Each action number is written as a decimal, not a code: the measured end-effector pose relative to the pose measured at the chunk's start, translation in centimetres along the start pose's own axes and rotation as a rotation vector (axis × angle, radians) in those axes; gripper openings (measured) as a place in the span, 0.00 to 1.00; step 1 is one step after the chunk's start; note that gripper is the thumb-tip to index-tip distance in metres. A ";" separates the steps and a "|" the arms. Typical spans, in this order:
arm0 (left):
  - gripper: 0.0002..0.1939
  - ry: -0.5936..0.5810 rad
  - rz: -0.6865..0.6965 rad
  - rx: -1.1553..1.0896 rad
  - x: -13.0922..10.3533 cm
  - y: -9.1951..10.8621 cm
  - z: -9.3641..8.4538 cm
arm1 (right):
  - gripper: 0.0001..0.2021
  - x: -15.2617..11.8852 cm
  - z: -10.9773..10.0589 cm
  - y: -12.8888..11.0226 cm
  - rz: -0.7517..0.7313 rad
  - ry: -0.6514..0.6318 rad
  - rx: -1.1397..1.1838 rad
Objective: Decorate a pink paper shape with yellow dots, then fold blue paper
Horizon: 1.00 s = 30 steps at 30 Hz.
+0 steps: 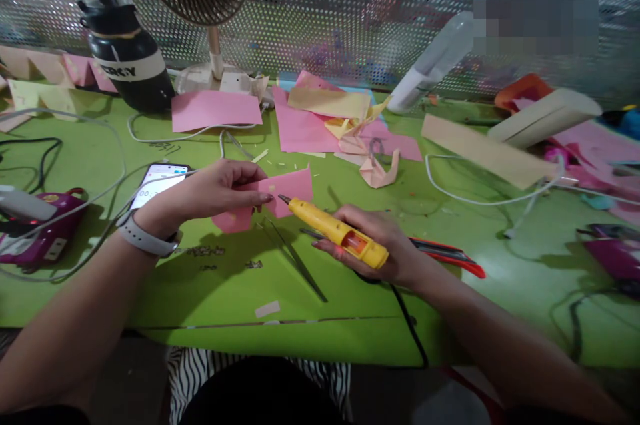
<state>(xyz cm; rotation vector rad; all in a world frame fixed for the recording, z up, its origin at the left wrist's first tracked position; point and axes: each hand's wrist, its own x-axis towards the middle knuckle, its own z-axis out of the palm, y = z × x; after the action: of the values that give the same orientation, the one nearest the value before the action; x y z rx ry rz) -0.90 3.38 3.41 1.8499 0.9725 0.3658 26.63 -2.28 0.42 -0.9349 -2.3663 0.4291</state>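
Observation:
A folded pink paper strip (293, 190) is pinched between the thumb and fingers of my left hand (227, 188), above the green table (210, 305). My right hand (377, 238) is wrapped round a yellow glue gun (325, 224). The gun's dark nozzle points left at the paper, close to my left thumb; whether it touches is unclear. Metal tweezers (300, 268) lie below the paper. Small dark pieces (205, 251) lie in little groups beneath my left hand. A red cutter (450, 256) lies beside my right hand, partly hidden by it.
A lit phone (161, 184) lies behind my left wrist. Farther back stand a dark bottle (130, 62), a fan (215, 55) and a translucent bottle (433, 62). Pink sheets (300, 122) and a folded paper piece (379, 170) lie mid-table. White cables (470, 200) cross both sides.

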 end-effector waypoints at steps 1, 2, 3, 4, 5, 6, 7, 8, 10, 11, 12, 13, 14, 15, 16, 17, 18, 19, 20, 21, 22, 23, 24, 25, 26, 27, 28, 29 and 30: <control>0.13 0.002 0.002 0.006 0.0 0.0 0.0 | 0.11 0.0 0.0 0.0 0.004 0.000 -0.010; 0.14 0.003 0.001 0.012 0.0 -0.1 0.0 | 0.11 -0.1 0.0 0.0 0.008 -0.001 -0.018; 0.14 0.002 0.000 0.016 0.0 -0.2 0.0 | 0.11 -0.1 0.0 0.0 0.009 -0.003 -0.022; 0.14 0.002 -0.002 0.018 0.0 -0.2 0.0 | 0.11 -0.1 0.0 0.0 0.013 -0.009 -0.025; 0.14 0.004 -0.001 0.017 0.0 -0.3 0.0 | 0.11 -0.1 0.0 0.0 0.021 -0.017 -0.026; 0.14 0.006 -0.001 0.015 0.0 -0.3 0.0 | 0.11 -0.1 -0.1 0.0 0.027 -0.022 -0.023; 0.14 0.006 -0.002 0.015 0.0 -0.3 0.0 | 0.10 -0.1 -0.1 0.0 0.030 -0.025 -0.021; 0.14 0.006 0.000 0.015 0.0 -0.3 0.0 | 0.10 -0.1 -0.1 0.0 0.030 -0.023 -0.019; 0.14 0.003 0.007 0.013 0.0 -0.2 0.0 | 0.10 -0.1 -0.2 0.0 0.019 -0.013 -0.016; 0.13 -0.001 0.010 0.015 0.0 -0.2 0.0 | 0.10 -0.1 -0.2 0.0 0.011 -0.007 -0.014; 0.13 -0.002 0.013 0.017 0.0 -0.1 0.0 | 0.10 0.0 -0.2 -0.1 0.008 -0.005 -0.013; 0.13 -0.002 0.014 0.019 0.0 -0.1 0.0 | 0.10 0.0 -0.3 -0.1 0.009 -0.005 -0.013; 0.13 0.000 0.013 0.024 0.0 0.0 0.0 | 0.11 0.0 -0.3 -0.2 0.011 -0.005 -0.010; 0.13 0.002 0.011 0.030 0.0 0.0 0.0 | 0.11 0.0 -0.3 -0.2 0.015 -0.006 -0.005; 0.12 0.006 0.010 0.036 0.0 0.1 0.0 | 0.11 0.0 -0.3 -0.2 0.021 -0.010 0.000; 0.12 0.008 0.009 0.041 -0.1 0.1 0.0 | 0.11 0.0 -0.3 -0.2 0.026 -0.017 0.006; 0.12 0.008 0.011 0.043 -0.1 0.1 0.0 | 0.11 0.0 -0.3 -0.2 0.028 -0.023 0.013; 0.13 0.006 0.011 0.044 -0.1 0.1 0.0 | 0.11 0.0 -0.3 -0.2 0.028 -0.030 0.020; 0.13 0.003 0.011 0.044 -0.1 0.1 0.0 | 0.10 -0.1 -0.3 -0.1 0.029 -0.035 0.023; 0.13 0.000 0.010 0.044 -0.1 0.1 0.0 | 0.10 -0.1 -0.4 -0.1 0.030 -0.039 0.024; 0.13 -0.002 0.008 0.045 -0.1 0.0 0.0 | 0.10 -0.2 -0.4 -0.1 0.030 -0.039 0.022; 0.13 -0.003 0.005 0.048 -0.1 0.0 0.0 | 0.10 -0.2 -0.4 0.0 0.030 -0.038 0.018; 0.13 -0.002 0.003 0.052 -0.1 0.0 0.0 | 0.10 -0.2 -0.4 0.0 0.031 -0.038 0.012; 0.13 -0.002 0.004 0.056 -0.1 0.0 0.0 | 0.10 -0.2 -0.4 0.0 0.031 -0.041 0.009; 0.13 -0.001 0.006 0.059 -0.1 0.0 0.0 | 0.10 -0.2 -0.4 0.0 0.030 -0.042 0.011; 0.13 0.001 0.009 0.061 -0.1 0.1 0.0 | 0.10 -0.2 -0.5 0.0 0.030 -0.046 0.020; 0.12 -0.001 0.009 0.062 -0.1 0.1 0.0 | 0.10 -0.2 -0.5 -0.1 0.031 -0.051 0.030; 0.12 -0.004 0.008 0.062 -0.1 0.2 0.0 | 0.10 -0.2 -0.5 -0.1 0.032 -0.055 0.040; 0.12 -0.009 0.004 0.062 -0.1 0.2 0.0 | 0.10 -0.2 -0.5 -0.1 0.033 -0.059 0.050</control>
<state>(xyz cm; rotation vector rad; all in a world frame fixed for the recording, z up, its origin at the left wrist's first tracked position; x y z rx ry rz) -0.84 3.21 3.61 1.9082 0.9841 0.3333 26.94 -2.46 0.77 -0.9516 -2.3846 0.5337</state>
